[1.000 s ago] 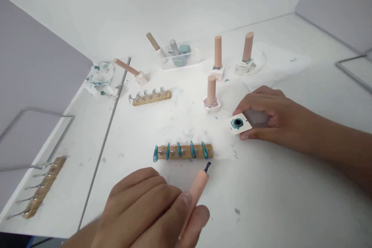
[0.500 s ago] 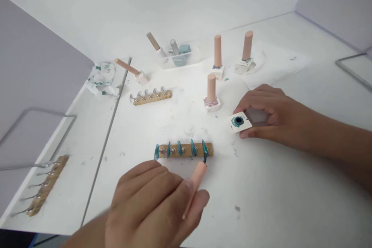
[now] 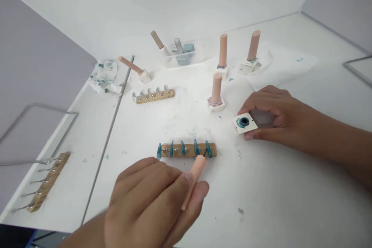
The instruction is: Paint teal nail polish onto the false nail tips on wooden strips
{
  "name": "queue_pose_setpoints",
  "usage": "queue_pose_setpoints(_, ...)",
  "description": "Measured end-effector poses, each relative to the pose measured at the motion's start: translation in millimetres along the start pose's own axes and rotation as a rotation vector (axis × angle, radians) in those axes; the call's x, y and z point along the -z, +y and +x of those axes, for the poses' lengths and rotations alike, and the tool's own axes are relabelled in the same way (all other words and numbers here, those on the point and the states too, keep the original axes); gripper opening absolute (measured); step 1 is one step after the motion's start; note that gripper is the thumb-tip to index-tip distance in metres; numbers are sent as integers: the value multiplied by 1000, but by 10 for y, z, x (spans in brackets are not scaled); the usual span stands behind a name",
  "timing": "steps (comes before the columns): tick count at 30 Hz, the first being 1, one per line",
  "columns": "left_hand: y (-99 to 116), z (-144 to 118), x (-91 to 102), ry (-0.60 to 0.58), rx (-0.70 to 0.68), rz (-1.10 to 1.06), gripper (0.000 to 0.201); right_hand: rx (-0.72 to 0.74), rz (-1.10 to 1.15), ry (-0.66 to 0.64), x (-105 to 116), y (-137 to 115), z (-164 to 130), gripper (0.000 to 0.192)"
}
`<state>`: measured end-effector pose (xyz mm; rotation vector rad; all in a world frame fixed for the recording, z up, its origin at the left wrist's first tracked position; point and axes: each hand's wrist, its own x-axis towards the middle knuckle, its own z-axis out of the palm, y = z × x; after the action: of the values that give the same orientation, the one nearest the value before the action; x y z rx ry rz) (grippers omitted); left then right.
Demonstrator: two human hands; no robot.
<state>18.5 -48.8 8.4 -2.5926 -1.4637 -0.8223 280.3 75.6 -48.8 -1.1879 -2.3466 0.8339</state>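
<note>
My left hand (image 3: 154, 201) pinches the peach cap of a nail polish brush (image 3: 195, 178). The brush's dark tip touches, or nearly touches, the rightmost of several teal false nails (image 3: 209, 149); my view cannot settle which. These nails stand on small metal holders along a wooden strip (image 3: 213, 151). At the right, my right hand (image 3: 270, 116) grips an uncapped square white nail polish bottle (image 3: 237, 127) between thumb and fingers. Teal polish is smeared around its dark opening, which faces me.
Capped bottles stand behind, the nearest (image 3: 216, 93) left of my right hand. A bottle with a long cap (image 3: 132, 66) leans farther left. Beyond are a clear tray (image 3: 194, 62), a strip of clear nails (image 3: 155, 96) and stained tissue (image 3: 106, 75). Another wooden strip (image 3: 49, 184) lies left.
The view has shifted slightly, moving the table things right. The brush has moved a little up and left relative to the rightmost nail, its tip lower on that nail. My right hand still holds the bottle.
</note>
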Motion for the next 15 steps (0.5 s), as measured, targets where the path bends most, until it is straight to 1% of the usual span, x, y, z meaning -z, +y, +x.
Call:
queue_pose_setpoints(2, -19, -2, -6, -52, -37, -55, 12, 3, -7, 7, -3, 15, 0, 37)
queue_pose_setpoints(5, -53, -40, 17, -99, -102, -74, 15, -14, -15, 10, -1, 9, 1, 39)
queue_pose_setpoints(8, -76, -86, 56, -149, -113, -62, 15, -15, -16, 10, 1, -7, 2, 42)
queue_pose_setpoints(10, -74, -96, 69, -111, -77, -45, 12, -12, -17, 12, 0, -12, 2, 43)
queue_pose_setpoints(13, -42, -69, 46, 8, 14, -31, 13, -11, -11, 19, -2, -11, 2, 44)
queue_pose_setpoints(15, -18, -37, 9, 31, 22, -34, 13, -5, -8, 19, -1, -12, 1, 42)
